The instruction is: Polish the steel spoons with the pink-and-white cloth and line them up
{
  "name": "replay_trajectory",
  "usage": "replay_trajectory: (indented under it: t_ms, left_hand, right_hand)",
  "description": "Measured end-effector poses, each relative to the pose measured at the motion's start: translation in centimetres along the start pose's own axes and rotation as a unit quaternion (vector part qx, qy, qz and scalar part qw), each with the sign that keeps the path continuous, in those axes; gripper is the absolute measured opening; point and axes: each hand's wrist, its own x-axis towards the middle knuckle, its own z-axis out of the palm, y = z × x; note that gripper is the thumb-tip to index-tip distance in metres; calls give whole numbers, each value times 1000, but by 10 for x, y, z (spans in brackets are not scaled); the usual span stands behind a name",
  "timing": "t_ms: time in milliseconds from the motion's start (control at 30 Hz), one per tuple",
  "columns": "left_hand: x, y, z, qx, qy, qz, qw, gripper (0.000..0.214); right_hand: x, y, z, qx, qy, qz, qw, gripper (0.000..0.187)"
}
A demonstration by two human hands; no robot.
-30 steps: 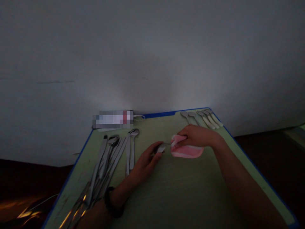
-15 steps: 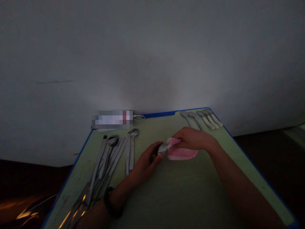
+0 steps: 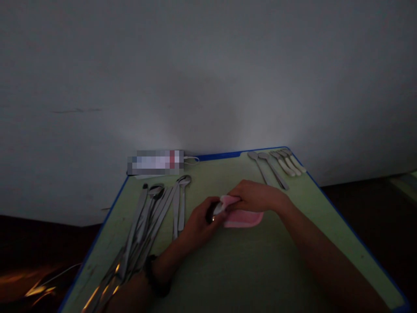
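Note:
Over the middle of the table, my left hand (image 3: 200,219) grips a metal spoon (image 3: 217,209) by its bowl, between thumb and fingers. My right hand (image 3: 256,195) pinches a pink cloth (image 3: 243,219) that meets the spoon just beside the bowl. The spoon's handle is hidden by the cloth and my right hand. A loose flap of cloth hangs below my right fingers. To the left of my left hand lies a pile of metal cutlery (image 3: 156,217), with spoons and long flat handles among it.
At the far right of the green table (image 3: 260,265) lie two metal spoons (image 3: 263,167) and several white-handled forks (image 3: 286,163). A blurred box-like item (image 3: 156,162) with a white cable (image 3: 193,160) stands at the back left, against the grey wall (image 3: 208,87).
My right hand and the cloth have moved left and slightly down, closer to the spoon's bowl. More of a spoon lying at the far right now shows. My left hand keeps its grip.

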Motion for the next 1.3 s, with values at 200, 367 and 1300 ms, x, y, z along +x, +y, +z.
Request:
replay_trajectory:
  t_ms: [200,367,1300]
  left_hand:
    - [0,3,1,42,20,-12,999,31]
    - [-2,-1,1,59,26,1,998,30]
    - [-1,5,-3,18,-21,4,1000,26]
  right_hand:
    - [0,10,2,24,-21,-25,999,30]
    - [-14,24,-8,70,-49,24,996,41]
    - [2,-3,7,18,-50,1,999,32]
